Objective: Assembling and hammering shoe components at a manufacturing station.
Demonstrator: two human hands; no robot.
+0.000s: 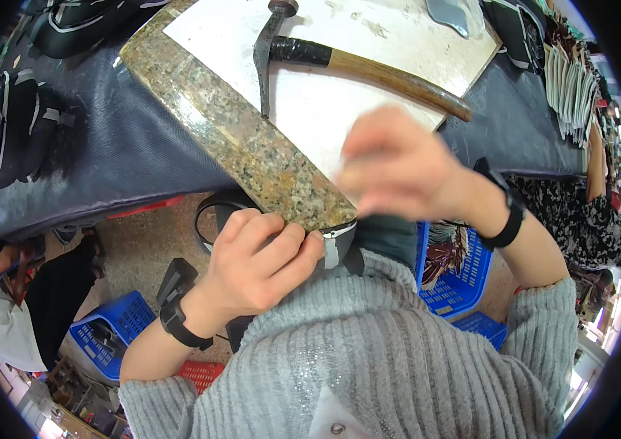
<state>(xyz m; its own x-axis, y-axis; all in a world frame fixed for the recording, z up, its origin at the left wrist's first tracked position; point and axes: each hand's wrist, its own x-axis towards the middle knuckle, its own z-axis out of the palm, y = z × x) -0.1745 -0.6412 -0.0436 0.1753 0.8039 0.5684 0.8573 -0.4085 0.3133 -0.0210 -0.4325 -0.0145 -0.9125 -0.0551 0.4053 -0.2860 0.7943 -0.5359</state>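
My left hand [263, 256] is closed at the near corner of a speckled stone slab [244, 139]. Its fingers grip a black piece with white-grey trim [334, 245], mostly hidden under the hand and against the slab's edge. Just right of that corner, my right hand [405, 168] is raised over the white board [310, 124]. Motion smears its fingers, so whether they hold anything cannot be made out. Beyond it lies a hammer [369, 64] with a wooden handle and black wrapping near the metal head.
Black shoe uppers [14, 124] with light trim lie on the dark table cover [127, 124] at left. A clear bag [457, 14] sits at the board's far edge. Blue baskets [113, 329] stand on the floor. At the far left sits another person [3, 307].
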